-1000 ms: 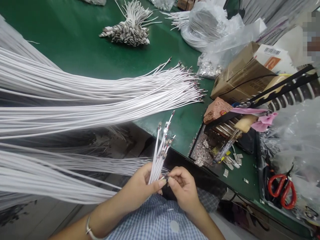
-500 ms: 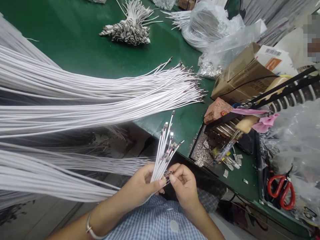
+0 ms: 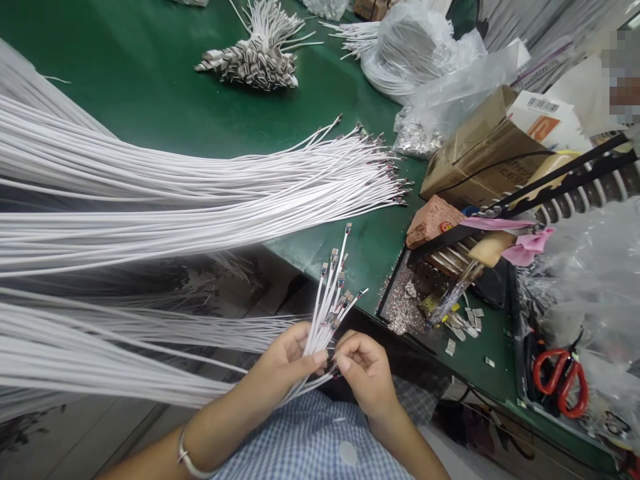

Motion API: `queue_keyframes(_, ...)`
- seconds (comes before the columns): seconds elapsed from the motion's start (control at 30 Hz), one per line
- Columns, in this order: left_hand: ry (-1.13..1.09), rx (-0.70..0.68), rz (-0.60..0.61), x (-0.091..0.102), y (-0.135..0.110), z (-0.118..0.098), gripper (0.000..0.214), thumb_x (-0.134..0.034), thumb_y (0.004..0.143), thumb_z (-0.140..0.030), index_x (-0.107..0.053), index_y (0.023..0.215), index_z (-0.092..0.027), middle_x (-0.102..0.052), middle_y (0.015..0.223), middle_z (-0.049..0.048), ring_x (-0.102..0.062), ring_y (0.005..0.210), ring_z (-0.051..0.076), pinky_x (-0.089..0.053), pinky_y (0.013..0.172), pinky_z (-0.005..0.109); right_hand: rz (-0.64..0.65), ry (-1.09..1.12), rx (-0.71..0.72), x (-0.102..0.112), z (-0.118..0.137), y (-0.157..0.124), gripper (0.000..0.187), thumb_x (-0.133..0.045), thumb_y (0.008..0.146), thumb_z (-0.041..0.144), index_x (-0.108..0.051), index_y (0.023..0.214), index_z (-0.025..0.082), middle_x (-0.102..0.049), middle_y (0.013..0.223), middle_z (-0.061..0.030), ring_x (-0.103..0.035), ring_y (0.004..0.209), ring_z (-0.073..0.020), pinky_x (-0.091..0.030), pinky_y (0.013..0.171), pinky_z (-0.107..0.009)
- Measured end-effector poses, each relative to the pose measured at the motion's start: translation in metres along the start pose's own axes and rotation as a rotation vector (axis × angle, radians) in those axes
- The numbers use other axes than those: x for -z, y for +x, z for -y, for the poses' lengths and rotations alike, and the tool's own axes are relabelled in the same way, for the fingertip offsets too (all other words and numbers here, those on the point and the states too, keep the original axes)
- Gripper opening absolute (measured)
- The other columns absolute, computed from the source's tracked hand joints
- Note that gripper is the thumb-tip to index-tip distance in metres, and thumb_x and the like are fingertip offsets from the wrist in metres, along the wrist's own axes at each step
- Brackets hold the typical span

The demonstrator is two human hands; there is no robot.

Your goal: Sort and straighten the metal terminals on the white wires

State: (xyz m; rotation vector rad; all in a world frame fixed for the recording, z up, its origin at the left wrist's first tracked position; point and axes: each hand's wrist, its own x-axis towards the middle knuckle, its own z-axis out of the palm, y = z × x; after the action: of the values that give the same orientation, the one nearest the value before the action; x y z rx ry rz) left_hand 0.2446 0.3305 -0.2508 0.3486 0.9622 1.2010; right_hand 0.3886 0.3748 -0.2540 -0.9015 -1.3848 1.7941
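Observation:
My left hand point(image 3: 287, 363) is closed around a small bunch of white cables point(image 3: 316, 327) that fans upward, with small metal connectors at the tips. Just to its right, my right hand point(image 3: 367, 373) has thumb and forefinger pinched together. One white cable point(image 3: 320, 383) bends out below the bunch to those fingertips, which hide most of its end. Past my hands, a thick bundle of white cables point(image 3: 250, 180) lies across the green table point(image 3: 165, 100), its dark-tipped ends pointing right. More long cables point(image 3: 100, 360) stretch in from the left under my left forearm.
A pile of metal-ended cables point(image 3: 255, 63) lies at the back, beside plastic-wrapped cables point(image 3: 405, 50). At right are a cardboard box point(image 3: 470, 150), a brick point(image 3: 433, 223), a black tray point(image 3: 395, 287) with metal bits, a pink-tied lever tool point(image 3: 493, 248) and red-handled scissors point(image 3: 560, 383).
My right fingers have drawn slightly away from the left thumb, and a cable now bends low across to them. The connectors in the bunch have turned a little. The view has shifted slightly.

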Motion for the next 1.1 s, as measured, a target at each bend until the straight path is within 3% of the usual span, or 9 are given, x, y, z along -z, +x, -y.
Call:
queue_keyframes(0.1,0.027,-0.012,-0.029,-0.003,-0.001,-0.002,0.022,-0.071,0.070,-0.029,-0.060,0.083,-0.016,-0.054,0.061,-0.0044,-0.045,0.053,0.008,-0.038,0.047,0.018,-0.012,-0.026,-0.034,0.001,-0.001,0.001,0.018,-0.058,0.080,0.029,-0.055,0.069,0.016,-0.049,0.063,0.0010,-0.045,0.054,-0.0101,-0.037,0.050,-0.021)
queue_keyframes(0.3,0.084,0.004,-0.066,-0.005,-0.002,-0.002,0.026,-0.070,0.069,-0.036,-0.055,0.077,-0.016,-0.049,0.054,-0.0052,-0.040,0.047,0.008,-0.033,0.042,0.018,-0.063,-0.046,-0.044,0.000,-0.003,0.002,0.019,-0.060,0.079,0.034,-0.056,0.072,0.017,-0.054,0.063,0.0007,-0.048,0.055,-0.0107,-0.041,0.052,-0.021)
queue_keyframes(0.43,0.166,0.053,-0.022,-0.002,-0.004,0.009,0.034,-0.062,0.073,-0.049,-0.049,0.069,-0.017,-0.034,0.040,-0.0098,-0.025,0.035,0.005,-0.019,0.035,0.017,-0.116,-0.012,-0.030,-0.003,-0.007,0.007,0.021,-0.061,0.078,0.037,-0.060,0.085,0.018,-0.059,0.070,-0.0020,-0.054,0.061,-0.0130,-0.046,0.057,-0.023)
queue_keyframes(0.5,0.202,0.071,-0.001,-0.002,-0.006,0.013,0.037,-0.058,0.074,-0.053,-0.051,0.068,-0.017,-0.032,0.037,-0.0104,-0.022,0.033,0.005,-0.015,0.035,0.018,-0.111,0.002,-0.031,-0.005,-0.008,0.010,0.021,-0.062,0.078,0.038,-0.060,0.081,0.017,-0.059,0.069,-0.0020,-0.054,0.060,-0.0133,-0.047,0.056,-0.024)
queue_keyframes(0.6,0.241,0.052,-0.019,-0.001,-0.007,0.016,0.036,-0.057,0.076,-0.051,-0.053,0.069,-0.016,-0.040,0.037,-0.0078,-0.032,0.033,0.006,-0.024,0.037,0.018,-0.089,0.021,-0.038,-0.007,-0.009,0.012,0.022,-0.061,0.079,0.036,-0.055,0.071,0.016,-0.053,0.063,0.0005,-0.051,0.055,-0.0111,-0.044,0.053,-0.022)
queue_keyframes(0.73,0.181,0.040,-0.044,-0.001,-0.006,0.011,0.031,-0.063,0.074,-0.045,-0.053,0.070,-0.016,-0.055,0.052,-0.0025,-0.047,0.044,0.009,-0.037,0.045,0.020,-0.047,-0.008,-0.032,-0.007,-0.007,0.010,0.024,-0.059,0.080,0.036,-0.052,0.069,0.016,-0.050,0.063,0.0011,-0.048,0.055,-0.0101,-0.043,0.053,-0.021)
queue_keyframes(0.97,0.178,0.015,-0.063,-0.004,-0.006,0.004,0.024,-0.067,0.072,-0.038,-0.062,0.080,-0.015,-0.056,0.064,-0.0013,-0.050,0.057,0.012,-0.043,0.052,0.023,-0.005,-0.025,-0.028,-0.007,-0.001,0.008,0.030,-0.057,0.081,0.042,-0.046,0.066,0.018,-0.050,0.059,0.0016,-0.048,0.050,-0.0104,-0.041,0.047,-0.021)
queue_keyframes(1.1,0.239,-0.054,-0.057,-0.005,-0.006,0.002,0.021,-0.067,0.073,-0.033,-0.066,0.088,-0.018,-0.063,0.077,0.0013,-0.056,0.076,0.018,-0.045,0.070,0.028,-0.015,-0.043,-0.036,-0.006,-0.002,0.007,0.032,-0.058,0.080,0.042,-0.046,0.064,0.017,-0.048,0.058,0.0024,-0.044,0.049,-0.0094,-0.039,0.048,-0.020)
